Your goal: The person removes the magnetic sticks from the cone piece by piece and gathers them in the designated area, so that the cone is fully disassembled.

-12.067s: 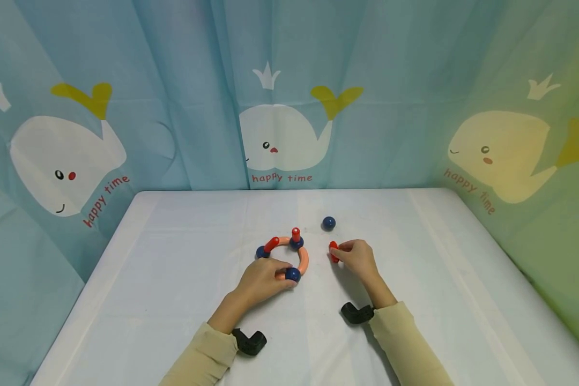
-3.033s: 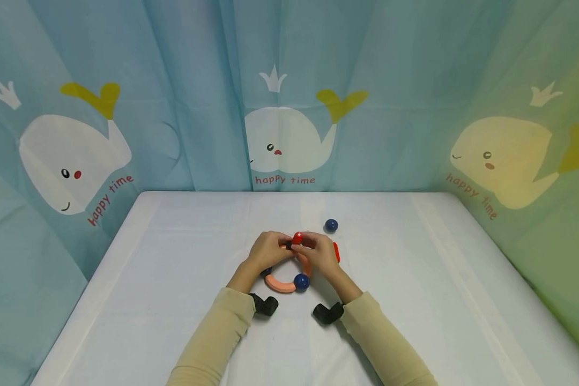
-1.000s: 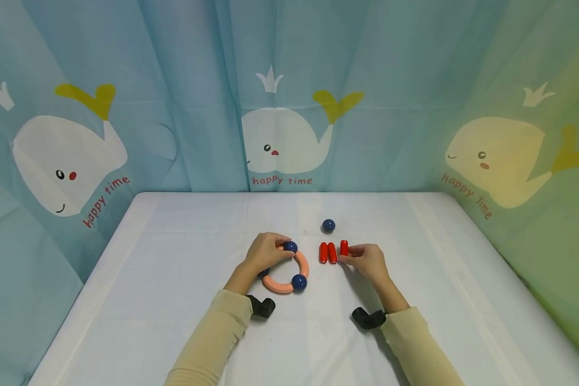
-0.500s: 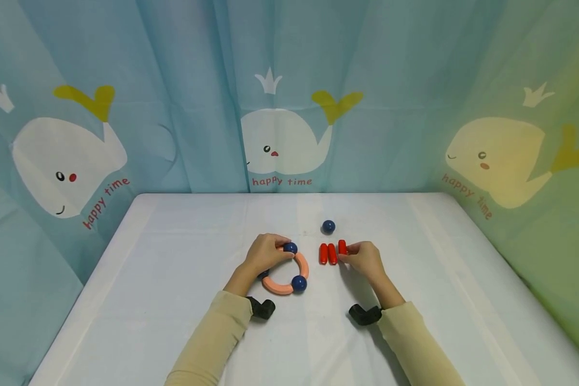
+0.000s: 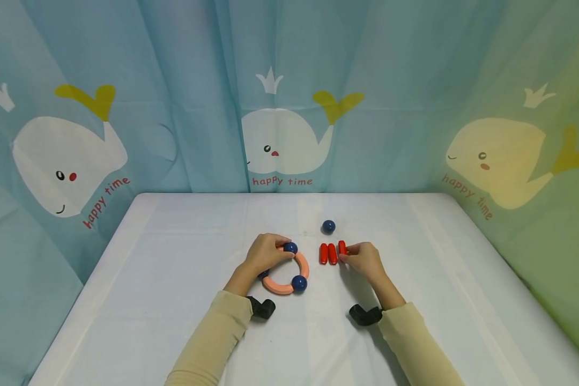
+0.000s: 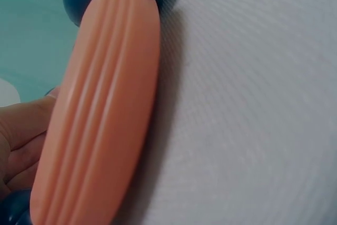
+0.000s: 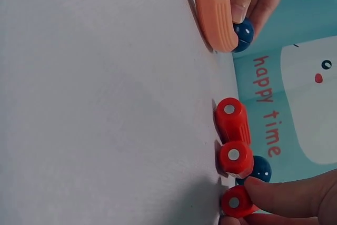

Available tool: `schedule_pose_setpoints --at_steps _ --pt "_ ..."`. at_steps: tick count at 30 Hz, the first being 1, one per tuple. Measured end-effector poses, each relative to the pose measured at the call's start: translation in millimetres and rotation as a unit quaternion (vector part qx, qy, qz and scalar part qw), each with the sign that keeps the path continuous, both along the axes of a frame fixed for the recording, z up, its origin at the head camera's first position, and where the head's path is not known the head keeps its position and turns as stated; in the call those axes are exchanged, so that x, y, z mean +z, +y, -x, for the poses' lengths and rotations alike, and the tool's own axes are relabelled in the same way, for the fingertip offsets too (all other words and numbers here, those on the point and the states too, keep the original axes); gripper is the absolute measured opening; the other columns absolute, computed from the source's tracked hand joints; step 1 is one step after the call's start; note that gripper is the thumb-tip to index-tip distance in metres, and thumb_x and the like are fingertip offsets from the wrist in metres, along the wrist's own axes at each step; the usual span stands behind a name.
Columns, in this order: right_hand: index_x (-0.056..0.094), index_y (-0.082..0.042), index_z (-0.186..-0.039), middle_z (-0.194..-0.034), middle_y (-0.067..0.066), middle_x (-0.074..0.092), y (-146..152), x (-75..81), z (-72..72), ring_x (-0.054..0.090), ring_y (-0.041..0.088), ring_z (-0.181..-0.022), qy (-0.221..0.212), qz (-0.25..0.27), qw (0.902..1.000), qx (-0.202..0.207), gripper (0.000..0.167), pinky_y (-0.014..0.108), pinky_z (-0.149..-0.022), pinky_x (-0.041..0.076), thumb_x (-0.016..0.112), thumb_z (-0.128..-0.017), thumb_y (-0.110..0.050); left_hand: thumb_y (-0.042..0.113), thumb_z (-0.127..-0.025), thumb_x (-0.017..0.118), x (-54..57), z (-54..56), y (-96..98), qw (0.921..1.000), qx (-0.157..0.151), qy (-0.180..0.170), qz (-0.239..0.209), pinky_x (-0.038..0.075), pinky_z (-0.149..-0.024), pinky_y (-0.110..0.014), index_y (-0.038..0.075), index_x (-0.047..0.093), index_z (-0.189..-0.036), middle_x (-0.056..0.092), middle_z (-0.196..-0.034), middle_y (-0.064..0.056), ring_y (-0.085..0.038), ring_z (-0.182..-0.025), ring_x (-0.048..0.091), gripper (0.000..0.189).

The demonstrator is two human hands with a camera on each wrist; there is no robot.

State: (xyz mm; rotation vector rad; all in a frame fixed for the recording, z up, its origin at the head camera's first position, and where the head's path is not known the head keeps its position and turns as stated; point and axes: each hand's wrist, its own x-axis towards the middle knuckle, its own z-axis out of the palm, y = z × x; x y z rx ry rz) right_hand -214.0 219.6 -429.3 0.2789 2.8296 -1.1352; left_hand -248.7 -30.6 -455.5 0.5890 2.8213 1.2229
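Note:
On the white table lies a ring of curved orange magnetic rods [image 5: 302,266] joined by blue balls. My left hand [image 5: 264,253] holds the ring's far blue ball [image 5: 291,247] between thumb and fingers. Another ball [image 5: 299,283] sits at the ring's near right; one at its left is partly hidden by my wrist. My right hand [image 5: 365,260] pinches a straight red magnetic rod [image 5: 342,247], whose pale end disc shows in the right wrist view. Just left of it, two more red rods [image 7: 235,157] lie side by side, apart from the ring.
A loose blue ball [image 5: 328,227] lies beyond the red rods. Black wrist-camera mounts [image 5: 365,315] stick out beside both cuffs. A blue curtain [image 5: 198,107] with whale prints hangs behind the table's far edge [image 5: 391,193].
Red rods that stood on the ring's balls have come off and lie to its right. The right hand has moved from the ring to the rods, then slightly left. The ring has turned.

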Motion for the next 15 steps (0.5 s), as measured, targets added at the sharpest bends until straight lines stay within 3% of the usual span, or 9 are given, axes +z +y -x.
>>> schedule_pose_setpoints --at_steps 7,15 --pt "0.066 0.011 -0.099 -0.096 0.021 0.064 0.5 -2.1 -0.7 0.054 0.025 -0.078 0.005 0.007 1.0000 -0.003 0.032 0.031 -0.062 0.048 0.071 -0.079 -0.013 0.027 -0.077 0.075 2.0 -1.4 -0.6 1.0000 0.001 0.001 0.002 0.046 -0.086 -0.032 0.010 0.069 -0.110 0.066 -0.106 -0.003 -0.017 -0.100 0.059 0.037" --pt "0.067 0.009 -0.096 -0.080 0.012 0.066 0.9 -1.9 0.3 0.054 0.021 -0.071 0.001 0.016 0.9999 -0.003 0.027 0.027 -0.058 0.046 0.068 -0.081 -0.013 0.027 -0.077 0.075 2.4 -2.1 -0.7 1.0000 0.003 -0.005 -0.002 0.046 -0.085 -0.031 0.010 0.069 -0.110 0.066 -0.106 -0.003 -0.017 -0.100 0.059 0.038"
